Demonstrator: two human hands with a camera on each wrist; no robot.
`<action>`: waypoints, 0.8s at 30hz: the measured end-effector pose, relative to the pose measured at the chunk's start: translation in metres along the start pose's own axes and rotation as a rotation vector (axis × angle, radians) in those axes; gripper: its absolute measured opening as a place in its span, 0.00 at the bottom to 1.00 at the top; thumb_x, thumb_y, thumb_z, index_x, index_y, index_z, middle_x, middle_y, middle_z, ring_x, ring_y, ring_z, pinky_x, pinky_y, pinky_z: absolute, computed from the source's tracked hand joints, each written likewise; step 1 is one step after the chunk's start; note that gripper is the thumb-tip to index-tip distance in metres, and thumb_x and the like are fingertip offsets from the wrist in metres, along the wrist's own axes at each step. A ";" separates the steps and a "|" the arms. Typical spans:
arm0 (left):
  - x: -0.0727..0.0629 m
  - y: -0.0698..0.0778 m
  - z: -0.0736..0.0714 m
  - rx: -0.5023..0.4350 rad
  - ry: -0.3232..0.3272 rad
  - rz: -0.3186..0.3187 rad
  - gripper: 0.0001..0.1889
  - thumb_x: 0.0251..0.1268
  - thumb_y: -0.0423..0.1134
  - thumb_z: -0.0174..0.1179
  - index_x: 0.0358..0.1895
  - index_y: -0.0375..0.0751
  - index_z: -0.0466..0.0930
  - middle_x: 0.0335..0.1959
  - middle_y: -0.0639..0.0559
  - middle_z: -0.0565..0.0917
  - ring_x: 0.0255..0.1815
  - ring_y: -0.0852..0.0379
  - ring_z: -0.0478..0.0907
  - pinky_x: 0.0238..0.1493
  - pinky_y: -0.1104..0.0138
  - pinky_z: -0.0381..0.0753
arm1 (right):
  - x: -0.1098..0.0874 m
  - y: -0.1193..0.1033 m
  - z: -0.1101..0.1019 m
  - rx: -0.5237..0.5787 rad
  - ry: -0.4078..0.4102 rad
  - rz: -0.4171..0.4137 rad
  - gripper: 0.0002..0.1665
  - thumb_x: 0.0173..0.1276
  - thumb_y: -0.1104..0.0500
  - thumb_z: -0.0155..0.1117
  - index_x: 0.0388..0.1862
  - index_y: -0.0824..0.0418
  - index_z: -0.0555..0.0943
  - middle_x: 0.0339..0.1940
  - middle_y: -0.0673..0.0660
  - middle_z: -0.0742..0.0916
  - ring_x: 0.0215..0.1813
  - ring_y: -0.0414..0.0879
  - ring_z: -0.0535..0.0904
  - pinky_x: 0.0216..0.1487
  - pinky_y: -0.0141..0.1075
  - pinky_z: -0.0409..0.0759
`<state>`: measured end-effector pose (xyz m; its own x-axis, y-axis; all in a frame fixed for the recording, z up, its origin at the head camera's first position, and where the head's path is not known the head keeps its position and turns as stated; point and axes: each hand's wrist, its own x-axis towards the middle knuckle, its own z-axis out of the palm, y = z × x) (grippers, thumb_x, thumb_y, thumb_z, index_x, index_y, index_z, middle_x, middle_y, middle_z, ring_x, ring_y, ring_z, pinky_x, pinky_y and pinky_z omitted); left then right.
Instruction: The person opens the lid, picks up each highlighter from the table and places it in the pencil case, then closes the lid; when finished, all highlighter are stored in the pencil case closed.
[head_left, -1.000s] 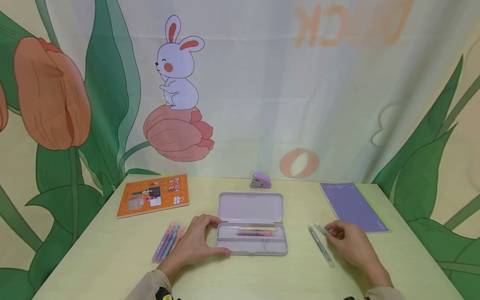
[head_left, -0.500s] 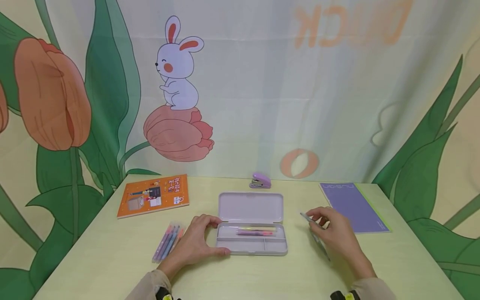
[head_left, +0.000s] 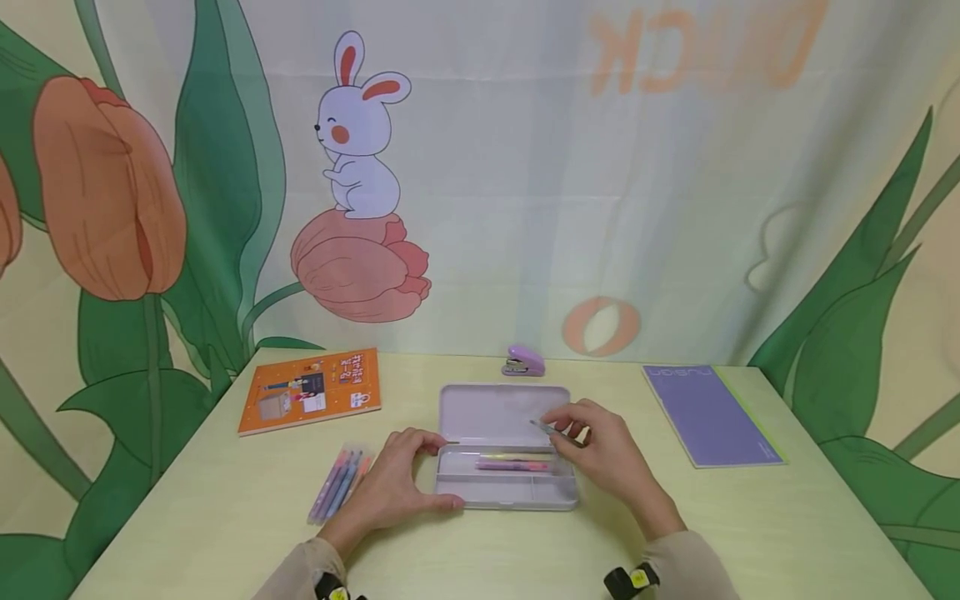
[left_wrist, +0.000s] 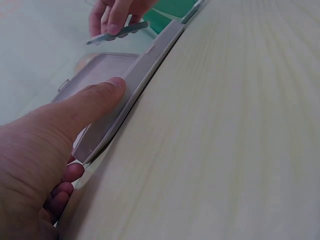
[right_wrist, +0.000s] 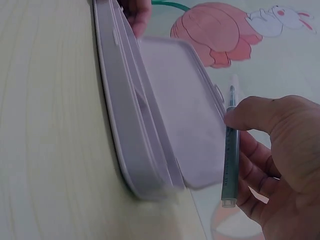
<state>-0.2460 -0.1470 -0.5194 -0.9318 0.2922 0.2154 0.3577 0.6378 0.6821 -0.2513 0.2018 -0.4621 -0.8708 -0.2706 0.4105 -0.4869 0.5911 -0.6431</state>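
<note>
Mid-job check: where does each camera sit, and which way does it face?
Head: on the head, facing forward and down at the table and pencil case; left hand, right hand and sleeves show.
Left wrist: on that wrist, facing the left hand holding the case; right hand beyond.
Right wrist: on that wrist, facing the right hand holding the green pen; left-hand fingers near the top.
Shared: both wrist views show case, pen and both hands.
</note>
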 end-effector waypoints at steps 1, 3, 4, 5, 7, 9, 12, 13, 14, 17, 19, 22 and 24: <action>0.000 0.000 0.000 0.000 0.002 0.004 0.48 0.41 0.69 0.89 0.66 0.51 0.82 0.57 0.60 0.84 0.65 0.54 0.75 0.72 0.46 0.77 | 0.002 -0.003 0.003 0.007 -0.007 -0.003 0.16 0.70 0.68 0.80 0.52 0.50 0.93 0.39 0.44 0.87 0.41 0.41 0.82 0.38 0.34 0.83; 0.001 0.000 0.000 -0.001 0.001 0.006 0.47 0.41 0.68 0.89 0.65 0.51 0.82 0.57 0.59 0.83 0.64 0.54 0.75 0.72 0.46 0.77 | 0.005 -0.008 0.008 0.024 -0.022 -0.004 0.16 0.70 0.67 0.80 0.52 0.50 0.93 0.40 0.44 0.87 0.41 0.41 0.82 0.38 0.34 0.83; 0.001 0.000 0.000 -0.002 -0.001 0.004 0.47 0.41 0.68 0.89 0.65 0.51 0.82 0.57 0.59 0.83 0.64 0.54 0.75 0.73 0.46 0.77 | 0.007 -0.011 0.011 0.033 -0.031 0.000 0.16 0.70 0.67 0.80 0.52 0.50 0.93 0.40 0.44 0.88 0.41 0.41 0.82 0.39 0.33 0.83; 0.001 0.000 0.000 -0.004 0.000 0.005 0.47 0.41 0.68 0.89 0.65 0.51 0.82 0.57 0.59 0.83 0.65 0.54 0.75 0.73 0.46 0.77 | 0.008 -0.013 0.013 0.043 -0.039 0.002 0.16 0.70 0.67 0.80 0.52 0.51 0.93 0.40 0.45 0.88 0.41 0.41 0.82 0.39 0.34 0.83; 0.001 0.000 0.000 -0.010 -0.005 -0.002 0.47 0.41 0.68 0.90 0.65 0.52 0.82 0.57 0.59 0.83 0.65 0.54 0.74 0.73 0.46 0.76 | 0.010 -0.018 0.017 0.063 -0.050 0.006 0.16 0.70 0.67 0.80 0.52 0.52 0.93 0.40 0.46 0.88 0.41 0.41 0.82 0.40 0.34 0.84; 0.001 -0.001 0.000 -0.017 -0.012 -0.012 0.47 0.41 0.68 0.90 0.65 0.53 0.82 0.57 0.60 0.83 0.65 0.54 0.74 0.74 0.46 0.76 | 0.011 -0.021 0.022 0.080 -0.058 0.007 0.15 0.70 0.68 0.80 0.52 0.53 0.93 0.40 0.47 0.88 0.41 0.41 0.83 0.40 0.34 0.85; 0.001 -0.002 0.001 -0.029 -0.017 -0.022 0.47 0.40 0.68 0.90 0.65 0.54 0.82 0.57 0.60 0.82 0.65 0.55 0.74 0.75 0.47 0.75 | 0.012 -0.025 0.028 0.095 -0.064 0.002 0.15 0.70 0.68 0.80 0.51 0.54 0.93 0.40 0.47 0.88 0.41 0.41 0.83 0.39 0.34 0.86; 0.001 -0.002 0.001 -0.031 -0.018 -0.022 0.47 0.40 0.68 0.90 0.65 0.54 0.82 0.57 0.60 0.82 0.66 0.55 0.74 0.75 0.47 0.75 | 0.012 -0.025 0.030 0.096 -0.066 -0.001 0.15 0.70 0.68 0.80 0.51 0.54 0.93 0.40 0.47 0.88 0.41 0.41 0.83 0.39 0.34 0.86; 0.001 -0.002 0.001 -0.031 -0.018 -0.020 0.47 0.40 0.68 0.90 0.65 0.54 0.82 0.57 0.60 0.82 0.66 0.55 0.74 0.75 0.47 0.75 | 0.011 -0.026 0.031 0.098 -0.069 -0.004 0.15 0.70 0.68 0.80 0.51 0.54 0.93 0.40 0.47 0.88 0.41 0.41 0.83 0.39 0.34 0.86; 0.001 -0.002 0.001 -0.033 -0.015 -0.017 0.47 0.40 0.69 0.90 0.65 0.54 0.82 0.57 0.60 0.82 0.66 0.55 0.74 0.75 0.46 0.75 | 0.011 -0.026 0.036 0.102 -0.084 -0.006 0.14 0.70 0.68 0.80 0.51 0.52 0.93 0.41 0.46 0.88 0.41 0.41 0.83 0.39 0.34 0.86; 0.001 -0.001 0.000 -0.039 -0.016 -0.017 0.47 0.40 0.68 0.90 0.65 0.53 0.82 0.57 0.60 0.82 0.66 0.54 0.74 0.75 0.46 0.75 | 0.011 -0.026 0.038 0.108 -0.101 -0.005 0.13 0.71 0.67 0.80 0.50 0.52 0.93 0.42 0.47 0.89 0.41 0.42 0.84 0.41 0.34 0.86; 0.000 -0.001 -0.001 -0.046 -0.018 -0.016 0.47 0.40 0.67 0.90 0.65 0.53 0.82 0.57 0.59 0.82 0.66 0.53 0.74 0.76 0.45 0.74 | 0.010 -0.024 0.039 0.112 -0.123 0.002 0.13 0.72 0.67 0.79 0.51 0.54 0.93 0.45 0.51 0.91 0.43 0.42 0.84 0.43 0.34 0.86; 0.000 -0.001 -0.001 -0.045 -0.019 -0.015 0.47 0.40 0.68 0.90 0.65 0.52 0.82 0.57 0.59 0.82 0.67 0.53 0.74 0.76 0.45 0.74 | 0.009 -0.023 0.039 0.106 -0.128 0.003 0.13 0.72 0.67 0.79 0.52 0.55 0.93 0.47 0.54 0.91 0.43 0.41 0.85 0.43 0.34 0.86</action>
<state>-0.2463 -0.1481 -0.5193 -0.9356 0.2966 0.1912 0.3397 0.6096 0.7163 -0.2510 0.1559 -0.4688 -0.8704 -0.3675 0.3277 -0.4833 0.5103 -0.7113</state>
